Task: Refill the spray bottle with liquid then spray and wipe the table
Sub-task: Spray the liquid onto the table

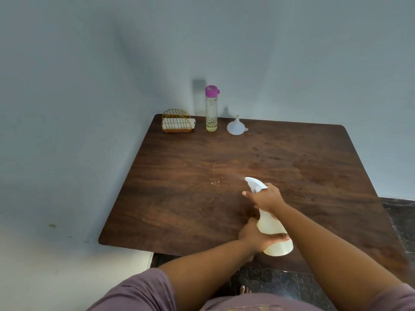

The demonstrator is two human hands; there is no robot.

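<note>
Dark wood bench [170,198], tucked into a pale blue corner, dotted with droplets [214,181]. Spray bottle [272,223] is held tilted above it: neck gripped by right hand [266,199], base wrapped by left hand [258,237]. Floor's dark stone.

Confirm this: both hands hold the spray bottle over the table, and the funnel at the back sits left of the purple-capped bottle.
Not quite. In the head view the funnel sits right of the purple-capped bottle, not left. The rest holds: the left hand and right hand both hold the spray bottle over the table.
</note>
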